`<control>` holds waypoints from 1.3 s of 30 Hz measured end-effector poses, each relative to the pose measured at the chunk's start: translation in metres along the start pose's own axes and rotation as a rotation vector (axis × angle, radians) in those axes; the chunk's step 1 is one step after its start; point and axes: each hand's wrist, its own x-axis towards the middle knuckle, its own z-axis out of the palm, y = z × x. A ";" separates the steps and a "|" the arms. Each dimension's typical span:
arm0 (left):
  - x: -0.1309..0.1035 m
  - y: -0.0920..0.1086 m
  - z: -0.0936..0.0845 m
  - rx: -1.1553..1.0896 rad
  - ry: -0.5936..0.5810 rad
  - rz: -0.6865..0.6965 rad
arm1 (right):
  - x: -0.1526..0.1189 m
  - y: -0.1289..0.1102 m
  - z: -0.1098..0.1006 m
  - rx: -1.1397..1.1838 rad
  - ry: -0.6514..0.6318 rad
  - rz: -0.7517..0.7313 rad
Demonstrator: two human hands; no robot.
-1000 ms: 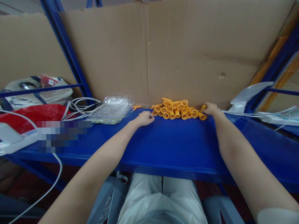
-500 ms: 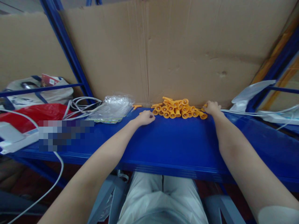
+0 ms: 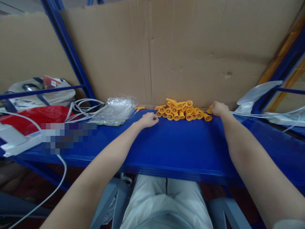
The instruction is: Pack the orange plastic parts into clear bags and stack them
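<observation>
A heap of yellow trumpet-shaped plastic pieces (image 3: 176, 111) lies against the cardboard, several bells facing me with a small shiny bit inside. At the heap's left end rests my left hand (image 3: 150, 120), fingers curled in; a sliver of orange shows by its knuckles, but what it holds is hidden. Beyond the heap's right end, my right hand (image 3: 220, 109) is closed around a yellow trumpet-shaped piece (image 3: 209, 111), mostly covered by the fingers. One loose piece (image 3: 140, 108) with a small metal spiral lies left of my left hand.
Clear plastic bags (image 3: 114, 111) lie left on the blue table (image 3: 181, 143). White cables (image 3: 82, 105), a red bag (image 3: 40, 114) and a white power strip (image 3: 21, 143) are farther left. Cardboard (image 3: 190, 51) walls the back; a blue post (image 3: 71, 54) rises at left. White plastic (image 3: 252, 98) stands right.
My right hand has shifted slightly to the right, away from the heap, and its fingers have curled more. My left hand stays almost where it was.
</observation>
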 end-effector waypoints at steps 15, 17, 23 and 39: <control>0.001 0.004 -0.002 0.010 -0.002 0.021 | -0.053 -0.002 -0.020 -0.084 -0.035 0.000; 0.000 0.004 -0.002 0.005 -0.005 0.016 | -0.055 -0.002 -0.018 -0.045 -0.005 -0.015; 0.000 0.003 -0.002 -0.027 0.004 0.010 | -0.059 -0.003 -0.022 -0.050 0.012 -0.046; 0.000 0.003 -0.002 -0.028 -0.008 -0.001 | -0.062 -0.005 -0.042 0.026 0.176 -0.024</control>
